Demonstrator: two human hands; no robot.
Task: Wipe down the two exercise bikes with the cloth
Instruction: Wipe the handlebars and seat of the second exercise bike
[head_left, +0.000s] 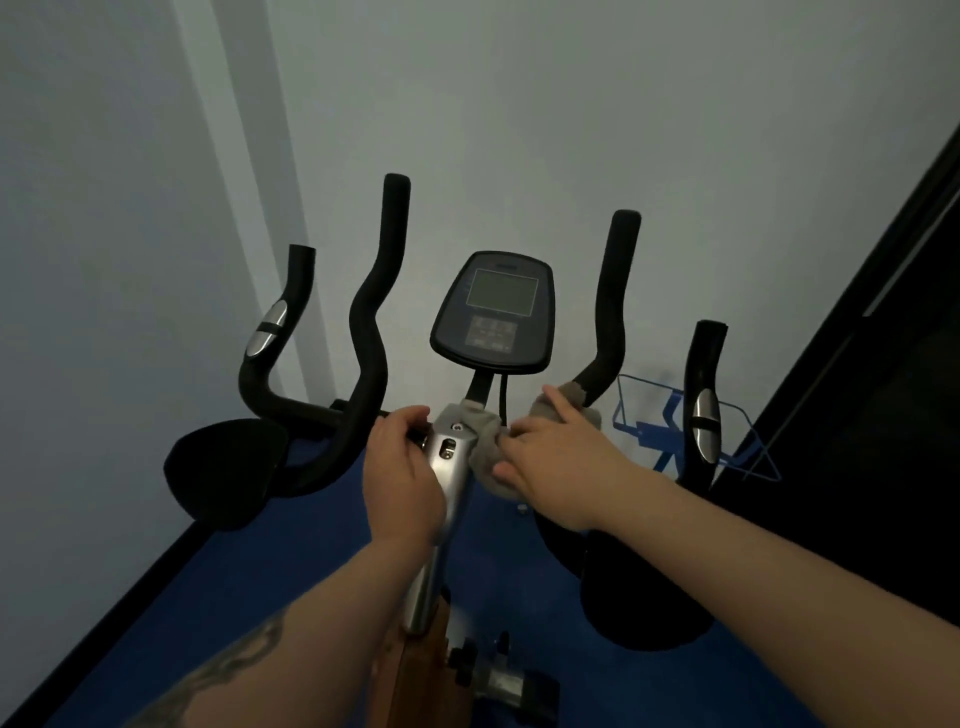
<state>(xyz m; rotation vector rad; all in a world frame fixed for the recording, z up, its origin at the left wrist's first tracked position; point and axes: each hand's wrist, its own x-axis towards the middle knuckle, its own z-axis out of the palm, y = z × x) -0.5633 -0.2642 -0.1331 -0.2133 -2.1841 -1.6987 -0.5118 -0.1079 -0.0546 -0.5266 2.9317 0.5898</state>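
Observation:
An exercise bike fills the middle of the head view, with black handlebars (371, 322), a grey console (493, 312) and a silver stem (447, 467). A grey cloth (483, 441) is wrapped around the top of the stem and the right bar's base. My right hand (550, 457) presses the cloth against the stem and bar, fingers curled over it. My left hand (402, 462) grips the left side of the stem just below the handlebar clamp. Only one bike is in view.
A pale wall stands close behind the bike. Black elbow pads (223, 473) sit at the left and lower right. A blue wire bottle holder (670, 421) hangs at the right, beside a dark panel (883, 364). The floor is blue.

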